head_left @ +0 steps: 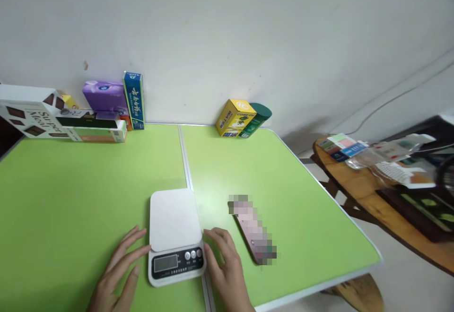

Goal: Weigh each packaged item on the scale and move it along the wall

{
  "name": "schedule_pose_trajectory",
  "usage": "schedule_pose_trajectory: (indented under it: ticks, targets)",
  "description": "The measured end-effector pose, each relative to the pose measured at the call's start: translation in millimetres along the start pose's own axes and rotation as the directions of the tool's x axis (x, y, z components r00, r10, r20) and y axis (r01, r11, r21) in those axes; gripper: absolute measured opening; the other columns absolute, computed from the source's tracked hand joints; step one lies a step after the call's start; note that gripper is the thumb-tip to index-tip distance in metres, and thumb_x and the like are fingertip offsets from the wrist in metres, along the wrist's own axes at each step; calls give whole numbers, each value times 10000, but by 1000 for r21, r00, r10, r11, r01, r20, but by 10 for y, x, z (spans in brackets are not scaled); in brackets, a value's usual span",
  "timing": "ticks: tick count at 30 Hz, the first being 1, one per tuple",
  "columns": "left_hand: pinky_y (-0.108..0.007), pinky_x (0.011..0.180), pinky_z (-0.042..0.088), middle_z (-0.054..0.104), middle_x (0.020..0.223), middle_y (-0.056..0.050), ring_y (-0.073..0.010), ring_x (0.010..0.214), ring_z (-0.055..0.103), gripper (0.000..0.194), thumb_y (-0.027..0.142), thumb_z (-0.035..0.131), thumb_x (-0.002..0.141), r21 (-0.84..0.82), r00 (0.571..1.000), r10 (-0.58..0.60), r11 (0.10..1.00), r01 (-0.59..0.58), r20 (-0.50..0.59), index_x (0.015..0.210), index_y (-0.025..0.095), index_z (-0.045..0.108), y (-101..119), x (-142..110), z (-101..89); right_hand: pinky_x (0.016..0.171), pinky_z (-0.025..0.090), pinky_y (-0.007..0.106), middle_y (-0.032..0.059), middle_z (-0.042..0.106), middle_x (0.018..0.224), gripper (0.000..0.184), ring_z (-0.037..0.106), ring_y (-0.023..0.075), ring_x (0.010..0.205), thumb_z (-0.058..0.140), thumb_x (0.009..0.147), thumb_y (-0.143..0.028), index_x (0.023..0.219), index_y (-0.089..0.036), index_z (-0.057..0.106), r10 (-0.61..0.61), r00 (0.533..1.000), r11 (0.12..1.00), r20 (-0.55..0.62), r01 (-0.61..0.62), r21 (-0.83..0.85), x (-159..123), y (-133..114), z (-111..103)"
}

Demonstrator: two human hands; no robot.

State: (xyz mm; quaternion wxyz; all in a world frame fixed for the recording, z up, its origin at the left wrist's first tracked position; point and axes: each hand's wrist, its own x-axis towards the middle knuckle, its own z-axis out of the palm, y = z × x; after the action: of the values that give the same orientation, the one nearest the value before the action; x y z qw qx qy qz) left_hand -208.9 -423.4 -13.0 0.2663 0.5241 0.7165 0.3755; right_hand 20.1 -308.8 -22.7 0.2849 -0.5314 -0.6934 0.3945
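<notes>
Left hand (115, 276), scale (175, 222) between, right hand (227, 262)

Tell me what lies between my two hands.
In the head view, a white digital kitchen scale lies between the left hand and the right hand, on the green table.

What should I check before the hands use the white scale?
1. White scale right side up on the table: ok.
2. Scale level: cannot tell; it lies across the table's seam.
3. Left hand at its left side, right hand at its right: ok.
4. Buttons uncovered: ok.
5. Display on: cannot tell; no digits readable.
6. Pinkish blurred thing off the scale: ok, beyond the right hand.
</notes>
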Motion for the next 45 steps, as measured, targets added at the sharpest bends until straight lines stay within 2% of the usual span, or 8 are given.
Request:
schedule_pose_trajectory:
  ticks: [4, 6, 9, 16, 21, 25, 35, 45]
  targets:
    - [-455, 1030, 433, 523, 1368, 3, -244, 1291, 455, 322, 307, 477, 866, 24, 998, 27, 999, -26, -51, 1143, 345, 637, -56, 6, -125, 690, 551, 415, 126, 533, 1077, 291, 550, 284, 981, 448, 884, -329, 1096, -247, 631, 36, 956, 982, -290, -87, -168, -221, 469, -269]
    - [-445, 1028, 441, 532, 1358, 9, -239, 1293, 453, 312, 312, 478, 864, 7, 996, 30, 1000, -30, -79, 1128, 341, 642, -12, 45, -123, 727, 513, 449, 129, 519, 1023, 313, 527, 299, 966, 475, 867, -362, 1088, -213, 637, -30, 916, 941, -400, -109, -321, -285, 665, -476]
    - [-442, 1008, 467, 539, 1351, 25, -233, 1286, 462, 302, 301, 476, 868, -13, 997, 32, 999, -33, -67, 1112, 355, 646, 95, 96, -53, 713, 455, 452, 124, 507, 915, 371, 505, 291, 856, 480, 850, -423, 1008, -148, 674, -169, 872, 851, -459, -106, -515, -317, 842, -741]
    - [-453, 997, 480, 564, 1315, 27, -219, 1272, 476, 314, 258, 458, 879, 2, 991, 111, 994, -111, -68, 1108, 378, 637, 250, 123, 52, 704, 407, 449, 128, 522, 834, 486, 484, 271, 754, 432, 862, -492, 931, -94, 703, -230, 876, 764, -425, -108, -636, -271, 918, -874]
    - [-457, 985, 491, 545, 1337, 38, -217, 1280, 467, 305, 272, 458, 884, 45, 996, 80, 996, -79, -36, 1112, 382, 627, 218, 106, 3, 687, 419, 424, 142, 536, 872, 471, 498, 284, 801, 437, 859, -478, 994, -98, 680, -180, 861, 816, -476, -139, -560, -258, 874, -894]
    - [-463, 975, 496, 580, 1297, 27, -224, 1253, 495, 290, 282, 459, 878, 44, 992, 91, 995, -88, -91, 1081, 373, 646, 262, 123, 6, 765, 424, 437, 155, 536, 935, 498, 498, 302, 900, 422, 860, -496, 1018, -91, 664, -154, 863, 826, -482, -156, -542, -263, 901, -897]
    - [-397, 904, 548, 609, 1253, 9, -200, 1208, 534, 266, 259, 462, 881, 133, 967, 213, 972, -195, -139, 1073, 332, 631, 246, 170, -11, 938, 389, 500, 255, 496, 1217, 942, 426, 386, 1138, 462, 718, -716, 1307, 18, 444, 138, 919, 789, -369, -328, -520, -26, 923, -834]
    - [-322, 918, 540, 608, 1247, 13, -165, 1213, 526, 260, 235, 455, 886, 185, 956, 260, 955, -233, -139, 1074, 316, 616, 255, 190, -42, 934, 402, 494, 254, 497, 1209, 971, 426, 383, 1130, 504, 686, -697, 1340, 14, 404, 238, 918, 760, -318, -380, -527, 84, 860, -848]
